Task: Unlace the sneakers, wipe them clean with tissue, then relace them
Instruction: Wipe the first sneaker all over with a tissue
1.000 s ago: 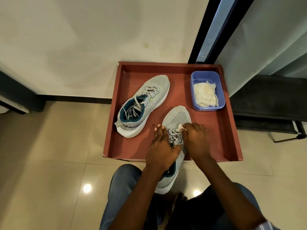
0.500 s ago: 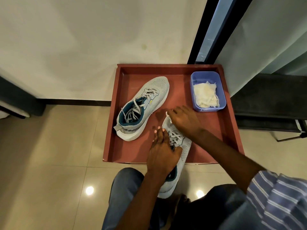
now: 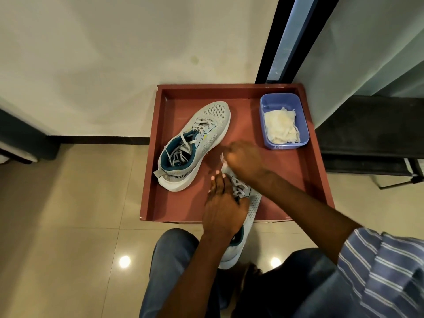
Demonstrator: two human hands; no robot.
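Nearest the camera are the person's knees in blue denim trousers and a blue sleeve with white stripes on the right arm. Between the knees, the heel of a light grey mesh sneaker with teal lining juts over the near rim of a shallow reddish-brown rectangular tray set on glossy beige floor tiles. The left hand lies over this shoe's laced middle, its fingers laid along the upper with the tips pointing away; whether they curl round it cannot be told. Just beyond those fingertips, the right hand covers the toe, fingers curled on a crumpled white tissue that peeps out at its left edge. Left of and beyond both hands lies the second grey mesh sneaker, its flat laces loose over the teal opening. Beyond the right hand, in the tray's far right corner, stands a smooth lilac plastic tub holding rumpled white tissues.
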